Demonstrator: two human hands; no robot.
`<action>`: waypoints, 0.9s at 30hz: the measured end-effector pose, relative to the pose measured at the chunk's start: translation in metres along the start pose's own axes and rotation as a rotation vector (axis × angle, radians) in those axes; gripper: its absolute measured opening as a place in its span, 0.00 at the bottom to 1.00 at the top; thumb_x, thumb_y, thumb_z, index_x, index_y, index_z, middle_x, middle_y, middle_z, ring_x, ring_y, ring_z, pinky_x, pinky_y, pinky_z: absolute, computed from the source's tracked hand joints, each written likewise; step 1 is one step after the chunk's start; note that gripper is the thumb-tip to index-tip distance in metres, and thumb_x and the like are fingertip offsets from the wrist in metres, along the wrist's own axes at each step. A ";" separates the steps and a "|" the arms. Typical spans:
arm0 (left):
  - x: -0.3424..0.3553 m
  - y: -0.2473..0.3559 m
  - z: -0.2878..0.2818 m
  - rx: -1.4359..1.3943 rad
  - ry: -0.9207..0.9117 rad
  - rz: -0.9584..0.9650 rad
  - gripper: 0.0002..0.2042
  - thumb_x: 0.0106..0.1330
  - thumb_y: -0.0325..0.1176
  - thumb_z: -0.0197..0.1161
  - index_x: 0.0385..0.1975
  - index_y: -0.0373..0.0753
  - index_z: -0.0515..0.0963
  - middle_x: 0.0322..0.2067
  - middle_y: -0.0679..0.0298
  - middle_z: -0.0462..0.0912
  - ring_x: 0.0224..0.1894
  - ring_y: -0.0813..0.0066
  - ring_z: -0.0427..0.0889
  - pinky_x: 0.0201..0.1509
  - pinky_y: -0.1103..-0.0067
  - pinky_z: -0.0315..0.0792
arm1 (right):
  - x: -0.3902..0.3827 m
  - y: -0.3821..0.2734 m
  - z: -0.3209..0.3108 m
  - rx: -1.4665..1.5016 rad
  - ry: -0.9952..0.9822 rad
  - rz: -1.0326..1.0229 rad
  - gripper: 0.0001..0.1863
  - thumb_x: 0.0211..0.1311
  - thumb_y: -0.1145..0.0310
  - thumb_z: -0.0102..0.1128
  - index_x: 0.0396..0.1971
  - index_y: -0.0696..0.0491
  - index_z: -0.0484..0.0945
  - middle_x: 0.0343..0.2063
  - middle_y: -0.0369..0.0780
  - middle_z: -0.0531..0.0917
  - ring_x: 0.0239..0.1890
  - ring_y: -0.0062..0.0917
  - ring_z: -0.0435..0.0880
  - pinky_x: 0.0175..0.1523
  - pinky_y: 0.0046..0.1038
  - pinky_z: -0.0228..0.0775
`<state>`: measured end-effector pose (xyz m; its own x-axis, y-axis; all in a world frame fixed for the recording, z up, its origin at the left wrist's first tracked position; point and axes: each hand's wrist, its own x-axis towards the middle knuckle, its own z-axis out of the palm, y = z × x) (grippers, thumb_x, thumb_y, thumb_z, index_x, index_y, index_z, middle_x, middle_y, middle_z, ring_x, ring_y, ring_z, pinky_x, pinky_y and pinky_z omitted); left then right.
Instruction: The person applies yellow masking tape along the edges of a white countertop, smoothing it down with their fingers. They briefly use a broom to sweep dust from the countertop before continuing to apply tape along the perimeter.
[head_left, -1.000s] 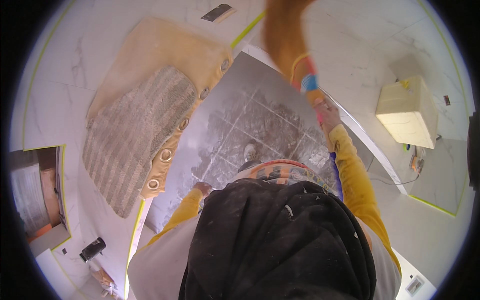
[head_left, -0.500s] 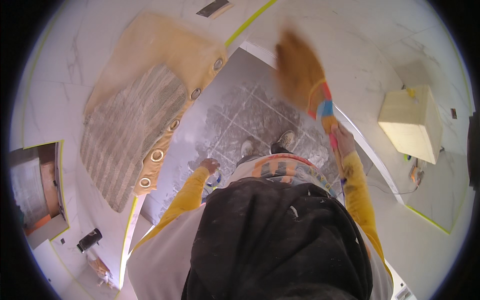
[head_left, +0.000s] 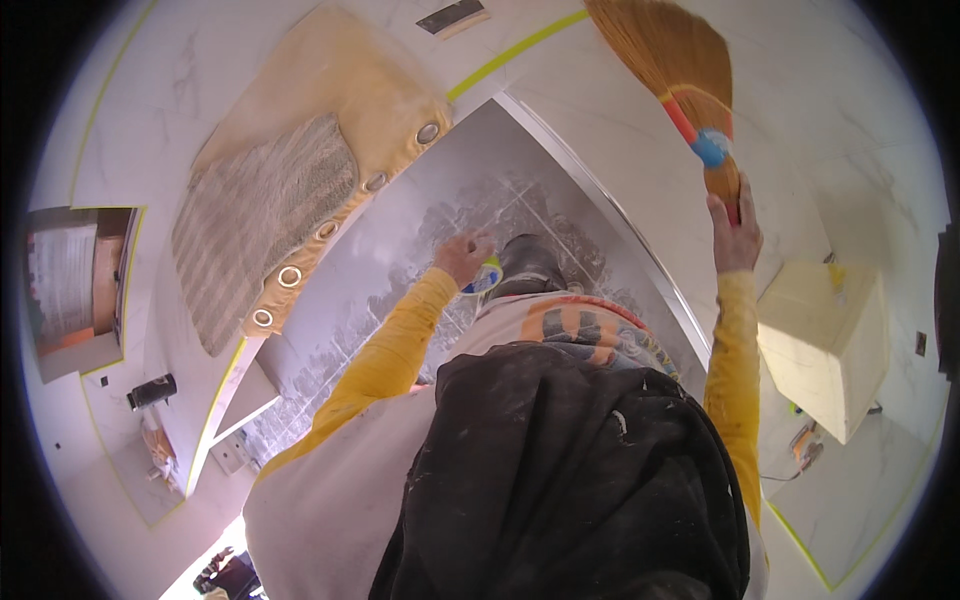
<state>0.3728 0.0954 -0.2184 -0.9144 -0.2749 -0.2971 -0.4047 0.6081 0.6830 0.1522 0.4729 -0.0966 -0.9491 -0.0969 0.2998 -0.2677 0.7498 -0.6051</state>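
My right hand (head_left: 737,228) is closed round the short handle of a straw broom (head_left: 690,58). The broom is raised at the upper right against a white marbled surface, with its brown bristles fanned upward and red and blue bands at their neck. Lower, near the middle, my left hand (head_left: 463,257) has its fingers curled at a small ring with a yellow-green edge and blue inside, which looks like a roll of tape (head_left: 484,277). The fingers partly hide the roll. Beneath both hands lies a grey tiled floor (head_left: 400,225) smeared with pale dust.
A tan sheet with metal eyelets (head_left: 385,80) lies at the left, a striped grey-brown cloth (head_left: 260,210) over it. At the right stands a pale yellow box (head_left: 825,345). A black cylinder (head_left: 152,391) is at the lower left. Yellow-green tape (head_left: 515,55) lines several edges.
My right hand has carried the broom up and to the right. My left hand has risen and moved right with the ring. My view has shifted, and one leg appears farther forward.
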 end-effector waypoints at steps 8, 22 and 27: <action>0.043 0.091 -0.021 -0.122 -0.072 -0.053 0.19 0.65 0.42 0.62 0.52 0.40 0.79 0.30 0.56 0.84 0.31 0.75 0.81 0.38 0.78 0.74 | 0.120 0.079 0.074 -0.342 -0.101 0.111 0.37 0.63 0.39 0.53 0.69 0.37 0.61 0.57 0.45 0.78 0.55 0.42 0.79 0.58 0.39 0.71; 0.247 0.137 0.046 -0.777 -0.256 -0.296 0.14 0.67 0.40 0.60 0.44 0.38 0.82 0.38 0.60 0.84 0.40 0.73 0.82 0.45 0.78 0.75 | 0.091 -0.027 0.152 0.451 -1.072 0.305 0.27 0.64 0.62 0.64 0.60 0.58 0.71 0.52 0.44 0.80 0.53 0.28 0.79 0.60 0.29 0.69; 0.326 0.045 0.067 -0.208 0.387 -0.463 0.23 0.74 0.48 0.43 0.51 0.34 0.76 0.47 0.44 0.80 0.52 0.50 0.78 0.53 0.65 0.73 | 0.091 -0.005 0.147 0.421 -0.782 0.392 0.25 0.62 0.62 0.66 0.56 0.58 0.74 0.47 0.42 0.83 0.49 0.26 0.82 0.55 0.28 0.72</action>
<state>0.0561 0.0831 -0.3285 -0.5607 -0.7476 -0.3560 -0.7117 0.2154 0.6686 0.0426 0.3645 -0.1747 -0.7852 -0.4121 -0.4622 0.1974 0.5409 -0.8176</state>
